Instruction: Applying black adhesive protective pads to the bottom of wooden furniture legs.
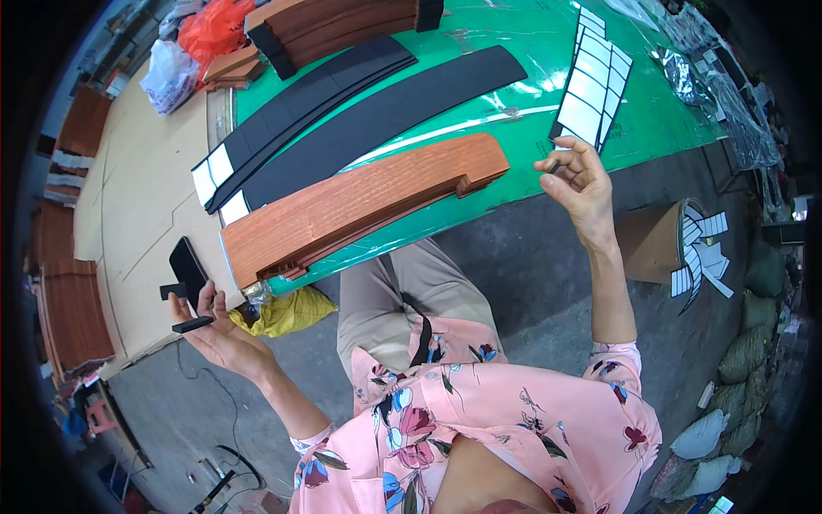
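Observation:
My left hand [224, 339] is raised at the table's left front corner, fingers curled around a small black foam strip [193, 325]. By its fingertips is another small black piece [173, 291]; I cannot tell whether it is held or lying there. A black phone-like slab [187, 264] lies just beyond. My right hand [582, 184] is over the table's front edge, pinching a tiny black piece [555, 167] between thumb and finger. Between the hands, a stack of reddish-brown wooden boards [364, 201] with notched ends lies along the front edge. Beside my right hand are white-backed strips [591, 81] with black edges.
Long black foam strips [385, 124] lie behind the boards on the green table cover [531, 120]. More brown boards [342, 34] stand farther back. Cardboard [137, 197] covers the left side. At right, a round bin [655, 244] holds white backing scraps. A yellow bag [295, 313] sits below the table edge.

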{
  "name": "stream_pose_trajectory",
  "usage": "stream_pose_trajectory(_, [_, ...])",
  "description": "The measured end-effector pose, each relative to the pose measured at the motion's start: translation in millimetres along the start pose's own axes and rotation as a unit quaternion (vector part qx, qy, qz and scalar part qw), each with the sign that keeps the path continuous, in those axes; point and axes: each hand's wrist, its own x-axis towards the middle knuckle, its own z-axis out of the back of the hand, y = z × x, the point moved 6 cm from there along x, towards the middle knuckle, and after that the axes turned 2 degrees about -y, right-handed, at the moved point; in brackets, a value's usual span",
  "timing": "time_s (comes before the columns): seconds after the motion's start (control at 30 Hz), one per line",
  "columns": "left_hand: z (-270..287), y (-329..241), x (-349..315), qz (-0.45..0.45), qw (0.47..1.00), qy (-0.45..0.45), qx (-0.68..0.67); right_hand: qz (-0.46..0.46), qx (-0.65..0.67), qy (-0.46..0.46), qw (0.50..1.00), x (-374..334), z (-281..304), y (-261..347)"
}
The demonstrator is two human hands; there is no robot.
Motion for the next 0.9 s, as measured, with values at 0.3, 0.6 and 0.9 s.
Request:
stream_pose_trajectory(0.3, [20.3,9.7,-7.4,-0.006,0.999,-0.006,0.052,-0.034,0.021,0.021,0.999,5.7,-36.6,-17.1])
stream_pose_trajectory(0.6, [9.1,29.9,-11.2,0.050,0.998,0.040,0.015,-0.016,-0.044,0.005,0.999,-8.2,-30.2,-25.8])
stream_pose_trajectory(0.9, [21.6,35.3,-16.3,0.102,0.995,0.015,0.016,0.004,-0.034,-0.036,0.999,-12.0,-36.9,-18.9])
